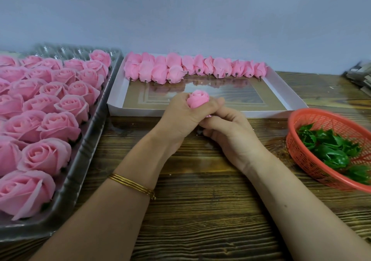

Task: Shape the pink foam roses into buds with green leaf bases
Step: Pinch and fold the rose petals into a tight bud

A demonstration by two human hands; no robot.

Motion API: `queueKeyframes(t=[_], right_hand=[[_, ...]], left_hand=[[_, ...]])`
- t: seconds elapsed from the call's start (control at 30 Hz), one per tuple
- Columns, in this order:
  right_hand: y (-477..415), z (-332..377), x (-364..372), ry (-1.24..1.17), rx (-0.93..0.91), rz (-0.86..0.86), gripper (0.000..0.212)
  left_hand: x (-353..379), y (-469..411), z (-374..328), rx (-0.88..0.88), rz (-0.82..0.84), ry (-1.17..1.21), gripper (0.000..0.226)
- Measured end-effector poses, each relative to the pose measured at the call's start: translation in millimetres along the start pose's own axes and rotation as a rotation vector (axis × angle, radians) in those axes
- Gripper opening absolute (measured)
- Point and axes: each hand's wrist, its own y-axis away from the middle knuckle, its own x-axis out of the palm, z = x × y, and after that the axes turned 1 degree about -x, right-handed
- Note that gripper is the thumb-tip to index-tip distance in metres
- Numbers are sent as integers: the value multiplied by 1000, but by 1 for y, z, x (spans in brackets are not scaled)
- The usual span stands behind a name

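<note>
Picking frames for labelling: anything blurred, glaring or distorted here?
Head view: soft, even light; the red basket and the clutter at the right edge are blurred; the glossy floor of the white box mirrors the buds; wide-angle distortion bends the rose tray; the held rose looks sharp.

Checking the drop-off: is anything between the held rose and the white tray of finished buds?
Nothing visible. The rose, gripped by the left hand, is at the near rim of the white tray, bare floor ahead of the finished buds.

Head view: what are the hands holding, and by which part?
One pink foam rose: the left hand wraps its lower half, top showing; the right hand pinches under its base, partly hidden.
</note>
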Motion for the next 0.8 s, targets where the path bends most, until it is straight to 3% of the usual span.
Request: queueKeyframes(t=[0.1, 0.27, 0.57, 0.67, 0.8], right_hand=[[0, 1, -1, -38, 30, 38, 21], [0, -2, 1, -33, -20, -30, 34], [-1, 0, -1, -97, 7, 16, 29], [-1, 2, -2, -73, 39, 43, 17], [-2, 5, -4, -131, 72, -6, 27]], left_hand=[[2, 1, 0, 4, -36, 7, 57], [4, 0, 0, -22, -115, 47, 61], [-3, -1, 0, -53, -15, -28, 24], [-2, 0, 0, -45, -5, -58, 20], [0, 1, 1, 18, -78, -105, 15]])
